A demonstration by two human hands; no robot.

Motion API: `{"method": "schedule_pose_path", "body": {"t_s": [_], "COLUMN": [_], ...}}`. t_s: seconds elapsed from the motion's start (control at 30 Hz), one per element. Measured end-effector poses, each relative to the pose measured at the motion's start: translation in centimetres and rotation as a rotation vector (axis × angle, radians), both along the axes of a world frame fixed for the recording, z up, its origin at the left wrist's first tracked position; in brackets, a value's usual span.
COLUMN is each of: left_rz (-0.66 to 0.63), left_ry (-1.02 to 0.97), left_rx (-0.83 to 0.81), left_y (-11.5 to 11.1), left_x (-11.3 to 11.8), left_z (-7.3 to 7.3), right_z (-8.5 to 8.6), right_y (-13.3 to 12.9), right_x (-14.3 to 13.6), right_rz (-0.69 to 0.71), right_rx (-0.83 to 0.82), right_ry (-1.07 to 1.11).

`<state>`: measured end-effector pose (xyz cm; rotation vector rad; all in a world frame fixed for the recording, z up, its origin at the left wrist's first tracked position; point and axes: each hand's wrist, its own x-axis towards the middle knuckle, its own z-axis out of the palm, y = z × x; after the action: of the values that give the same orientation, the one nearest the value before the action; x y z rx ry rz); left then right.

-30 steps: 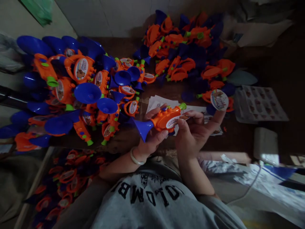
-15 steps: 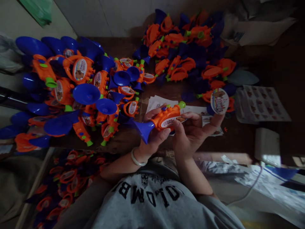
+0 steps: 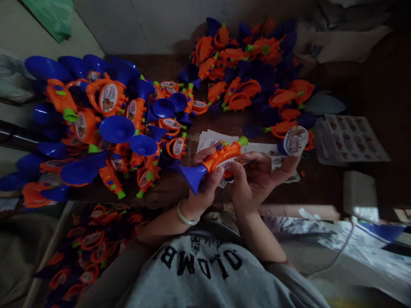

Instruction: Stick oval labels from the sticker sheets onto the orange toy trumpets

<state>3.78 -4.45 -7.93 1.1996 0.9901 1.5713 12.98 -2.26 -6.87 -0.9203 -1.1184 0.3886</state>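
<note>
My left hand [image 3: 205, 186] is closed around an orange toy trumpet [image 3: 223, 157] with a blue bell and a green mouthpiece. The bell points left and toward me. An oval printed sticker [image 3: 227, 164] lies along the trumpet's side facing me. At the sticker's right end, my right hand [image 3: 252, 188] has its thumb against the trumpet, other fingers curled behind it. A thin dark edge shows between thumb and fingers; I cannot tell what it is. Another oval sticker [image 3: 296, 140] clings to the tip of my outstretched right index finger.
Stickered toy trumpets [image 3: 111, 98] are heaped at left; more trumpets [image 3: 240, 100] lie at the back. Sheets [image 3: 208, 137] lie beneath my hands. Sticker sheets [image 3: 356, 139] and a white box [image 3: 360, 194] are at right. More trumpets [image 3: 93, 239] fill the space below the table's left edge.
The trumpet has turned slightly in my hands, so its sticker faces up less. My left thumb has shifted onto the sticker's left part. The sticker on my right index finger has tilted a little.
</note>
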Motion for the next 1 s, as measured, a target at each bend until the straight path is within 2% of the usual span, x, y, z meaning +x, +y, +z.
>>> {"method": "schedule_pose_path", "body": {"t_s": [0.13,0.3,0.43,0.57,0.67,0.77,0.83,0.9,0.97,1.0], "left_rz": [0.007,-0.008,0.008,-0.006,0.005,-0.004,-0.019,-0.043,-0.087,-0.113], "left_ry": [0.054,0.089,0.186,0.098,0.094,0.057,-0.053,-0.180,-0.258,-0.282], "left_rx": [0.075,0.126,0.077,0.130,0.093,0.036,0.050,0.048,-0.032,-0.094], "left_y": [-0.3,-0.6,-0.6,-0.6,-0.7,-0.6,-0.2,0.2,0.5,0.6], "left_x": [-0.4,-0.8,-0.8,-0.5,-0.5,-0.6,-0.6,-0.5,-0.2,0.0], "left_z": [0.3,0.3,0.1,0.1,0.2,0.3,0.4,0.4,0.4,0.3], "right_z": [0.5,1.1,1.1,1.1,0.9,0.2,-0.2,-0.4,0.0,0.3], "right_y": [0.7,1.1,1.1,1.1,1.4,1.9,2.2,2.2,1.9,1.7], "right_x": [0.7,1.4,1.5,1.3,1.4,2.0,2.4,2.3,2.0,1.9], "right_rz": [-0.073,-0.030,-0.058,-0.091,-0.132,-0.188,-0.200,-0.065,0.179,0.252], "right_rx": [0.113,0.014,0.031,0.072,0.091,0.060,0.010,-0.073,-0.162,-0.180], "right_ry": [-0.094,-0.078,-0.115,-0.162,-0.219,-0.268,-0.214,-0.121,-0.029,0.011]}}
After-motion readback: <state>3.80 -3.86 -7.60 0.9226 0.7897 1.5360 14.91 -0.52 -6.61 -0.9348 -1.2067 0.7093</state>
